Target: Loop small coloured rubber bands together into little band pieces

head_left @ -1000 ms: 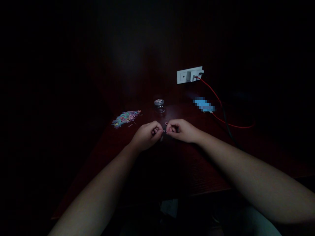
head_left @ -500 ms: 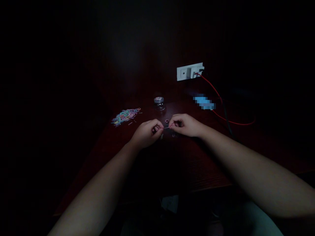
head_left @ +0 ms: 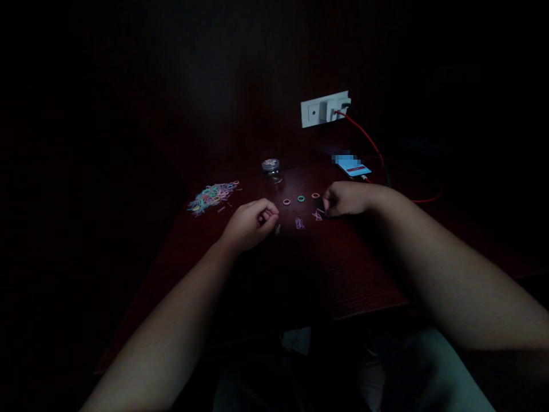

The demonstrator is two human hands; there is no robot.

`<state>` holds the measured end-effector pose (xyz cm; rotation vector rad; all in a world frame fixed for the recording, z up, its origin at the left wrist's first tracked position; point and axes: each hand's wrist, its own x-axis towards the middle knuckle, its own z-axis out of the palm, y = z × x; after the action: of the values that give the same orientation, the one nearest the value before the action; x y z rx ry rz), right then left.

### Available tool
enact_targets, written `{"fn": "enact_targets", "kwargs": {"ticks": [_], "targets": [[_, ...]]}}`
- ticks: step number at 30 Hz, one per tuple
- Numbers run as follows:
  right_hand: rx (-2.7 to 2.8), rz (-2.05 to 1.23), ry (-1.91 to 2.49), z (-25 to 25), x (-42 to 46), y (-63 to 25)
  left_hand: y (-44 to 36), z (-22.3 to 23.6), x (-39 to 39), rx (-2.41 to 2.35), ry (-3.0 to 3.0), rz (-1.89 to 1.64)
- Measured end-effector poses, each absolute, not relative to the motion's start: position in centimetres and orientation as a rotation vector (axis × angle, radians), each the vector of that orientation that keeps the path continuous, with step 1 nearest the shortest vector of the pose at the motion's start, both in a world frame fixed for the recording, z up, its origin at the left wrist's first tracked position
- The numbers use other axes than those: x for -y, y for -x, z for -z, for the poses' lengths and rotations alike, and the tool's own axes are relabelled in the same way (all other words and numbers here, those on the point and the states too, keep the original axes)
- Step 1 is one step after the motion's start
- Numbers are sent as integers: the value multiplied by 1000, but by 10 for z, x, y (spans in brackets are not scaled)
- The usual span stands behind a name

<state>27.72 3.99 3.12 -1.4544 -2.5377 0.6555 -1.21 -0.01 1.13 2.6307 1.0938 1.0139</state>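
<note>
My right hand is pinched over the table, with a thin pale rubber band at its fingertips. Curled closed on the left, my left hand has its fingertips pressed together; whether anything is in them is hidden. Between the hands lie a pink ring, a green ring and an orange ring in a row. In front of the rings are a small heap of purple rubber bands and a smaller pinkish bunch. A few pale bands lie just below my left fingertips.
A mixed pile of coloured rubber bands lies at the table's left. Behind the rings stands a clear lidded jar. A phone lies at the back right, near a red cable from the wall socket.
My hands have moved apart; the thin band stretched between them is now only at my right hand, which went right. The rings and purple bands between them have come into view.
</note>
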Motion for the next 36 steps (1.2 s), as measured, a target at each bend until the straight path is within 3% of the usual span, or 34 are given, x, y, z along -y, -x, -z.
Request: {"fn": "enact_targets", "kwargs": {"ticks": [20, 30, 36], "targets": [[2459, -850, 1742, -23, -50, -277, 13, -13, 1, -1120, -2624, -991], [2456, -365, 1714, -17, -36, -245, 11, -15, 2, -1108, -2607, -968], [2419, -623, 1681, -14, -41, -249, 12, -13, 1, -1108, -2600, -976]]}}
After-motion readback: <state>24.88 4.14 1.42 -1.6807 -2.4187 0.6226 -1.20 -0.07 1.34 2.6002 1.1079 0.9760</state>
